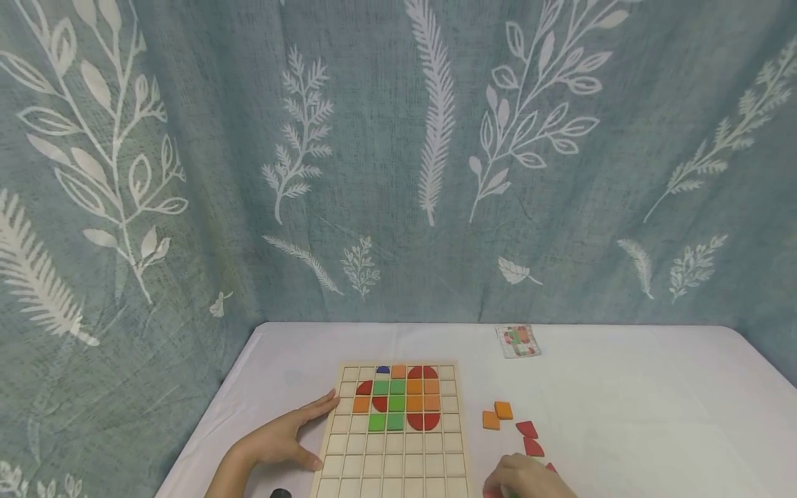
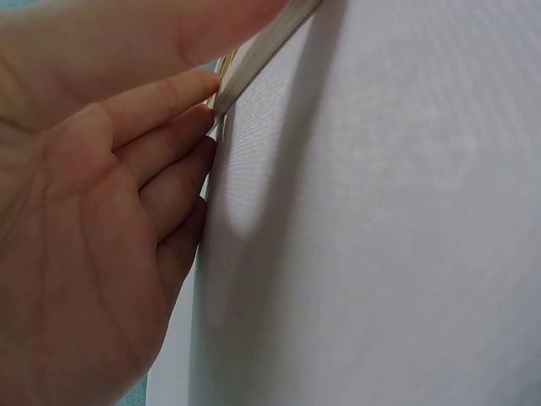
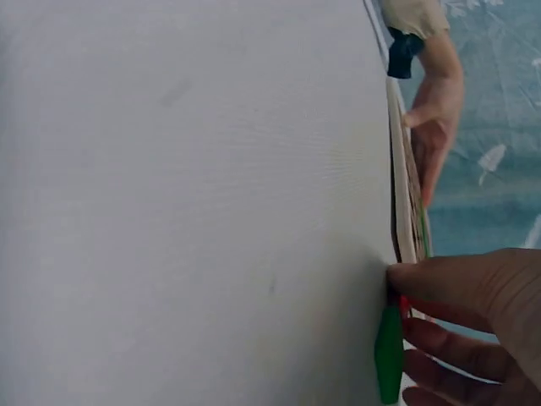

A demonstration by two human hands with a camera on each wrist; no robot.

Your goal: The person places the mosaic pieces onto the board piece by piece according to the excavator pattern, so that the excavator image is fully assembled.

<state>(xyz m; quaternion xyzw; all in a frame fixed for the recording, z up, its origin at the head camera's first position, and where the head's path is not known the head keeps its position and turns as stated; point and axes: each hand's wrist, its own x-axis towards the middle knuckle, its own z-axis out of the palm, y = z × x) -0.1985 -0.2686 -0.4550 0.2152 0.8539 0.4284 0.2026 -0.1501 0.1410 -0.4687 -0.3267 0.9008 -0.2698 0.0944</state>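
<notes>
A pale wooden grid board (image 1: pixel 394 444) lies on the white table, its upper rows partly filled with red, orange, green and blue tiles. My left hand (image 1: pixel 280 436) rests along the board's left edge, fingers extended and thumb spread nearer the front. To the right of the board, my right hand (image 1: pixel 526 476) is low over the table. In the right wrist view, its thumb and fingers pinch a small red tile (image 3: pixel 404 306), mostly hidden by them. Just below the fingertips is a green tile (image 3: pixel 389 355), close to the fingers.
Two loose orange tiles (image 1: pixel 491 420) lie right of the board. Several red quarter-circle tiles (image 1: pixel 533 447) lie between them and the right hand. A small patterned card (image 1: pixel 519 341) is farther back. A dark round object (image 1: pixel 281 493) shows at the front, by the left wrist.
</notes>
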